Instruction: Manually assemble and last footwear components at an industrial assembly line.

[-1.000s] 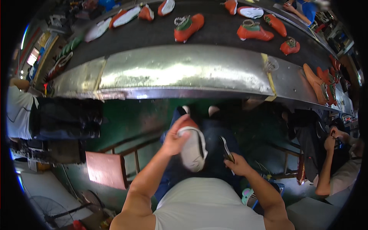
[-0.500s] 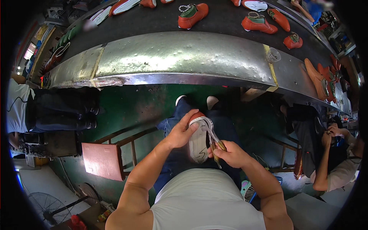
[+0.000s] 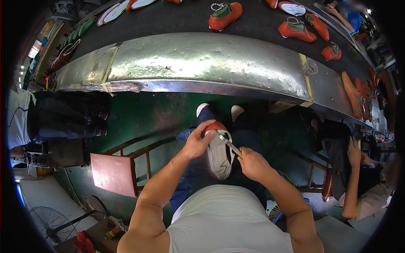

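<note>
A red shoe point(image 3: 220, 158) lies sole up on my lap, its pale underside bearing a dark pen mark. Round its toe, my left hand point(image 3: 198, 141) is closed, thumb on the underside and fingers along the red leather. My right hand point(image 3: 254, 164) grips the handles of metal lasting pliers point(image 3: 228, 144). Their head reaches the inner edge of the shoe's toe, close to my left thumb. Whether the jaws pinch the leather is too small to tell.
A long metal-edged bench point(image 3: 202, 59) crosses ahead, with a dark belt carrying several red shoes point(image 3: 225, 17). A clear cup point(image 3: 310, 66) sits on its edge. A stool point(image 3: 112, 173) stands left, a fan point(image 3: 52, 225) lower left. Co-workers sit on both sides, one with a visible arm point(image 3: 353, 177).
The pliers' head has swung from the toe's right rim to its inner edge, and their handles have closed together. My right hand has turned and shifted slightly right. The view has shifted a little.
</note>
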